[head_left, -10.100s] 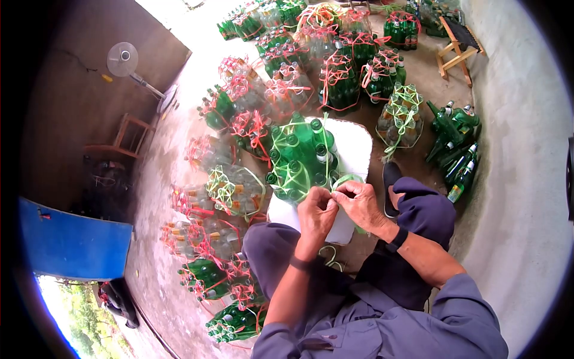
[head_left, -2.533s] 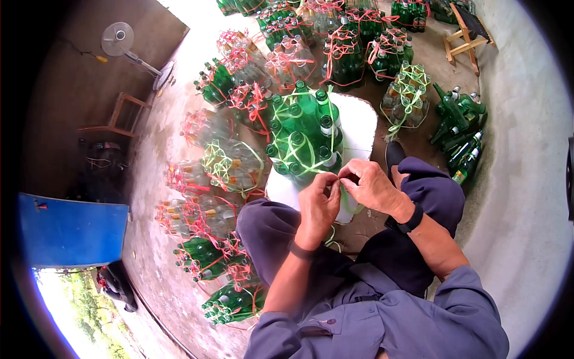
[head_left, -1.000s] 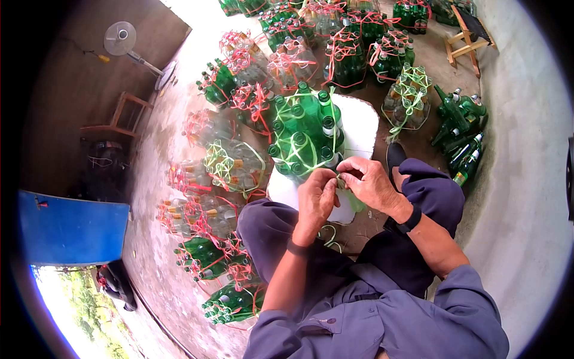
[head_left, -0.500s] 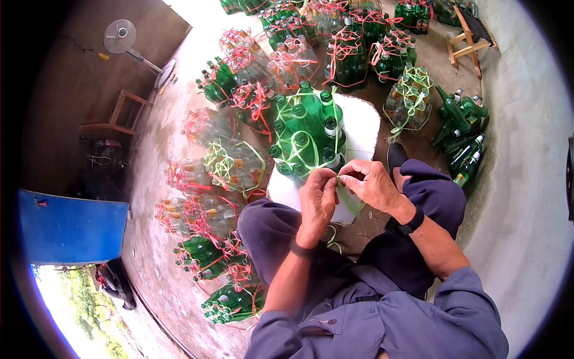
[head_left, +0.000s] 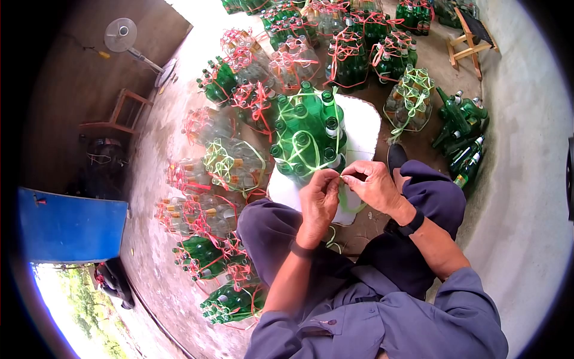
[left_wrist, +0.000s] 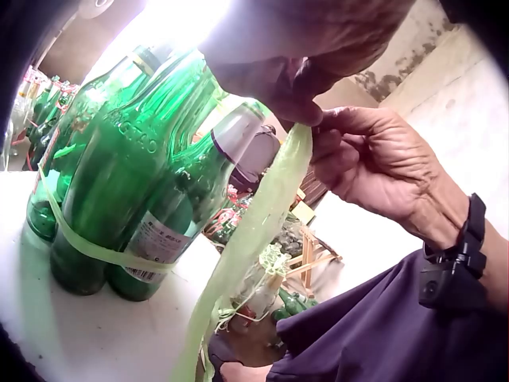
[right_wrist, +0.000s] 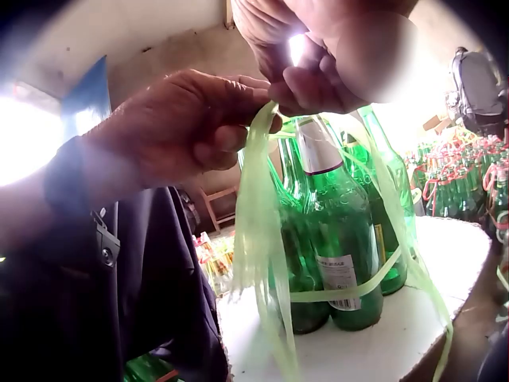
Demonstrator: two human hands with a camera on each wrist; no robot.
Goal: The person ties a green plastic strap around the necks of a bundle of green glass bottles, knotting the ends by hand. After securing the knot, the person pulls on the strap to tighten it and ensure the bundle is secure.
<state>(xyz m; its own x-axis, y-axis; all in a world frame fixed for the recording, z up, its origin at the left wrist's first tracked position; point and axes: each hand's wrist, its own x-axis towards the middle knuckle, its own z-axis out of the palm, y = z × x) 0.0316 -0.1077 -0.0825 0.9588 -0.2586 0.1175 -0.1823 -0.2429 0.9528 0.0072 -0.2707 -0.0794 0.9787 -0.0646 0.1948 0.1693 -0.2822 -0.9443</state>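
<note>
A bundle of green glass bottles (head_left: 308, 127) stands upright, with light green plastic string looped over the necks and round the lower bodies. Close to its near side, my left hand (head_left: 318, 202) and right hand (head_left: 375, 186) meet fingertip to fingertip. Both pinch the same light green plastic string (left_wrist: 253, 227), whose flat loose length hangs below the fingers in both wrist views. In the right wrist view, a labelled bottle (right_wrist: 340, 231) stands just behind the string (right_wrist: 256, 211). The exact pinch point is partly hidden by the fingers.
The bottles stand on a white board (head_left: 362, 122) before my knees. Tied bottle bundles (head_left: 236, 161) fill the floor on the left and behind. Loose green bottles (head_left: 457, 119) lie by the right wall, below a folding stool (head_left: 469, 45). A fan (head_left: 121, 35) stands far left.
Since the earliest frame, the bottles and hands appear shifted slightly in view. Both hands keep pinching the string with small finger movements, and its hanging end has swung about.
</note>
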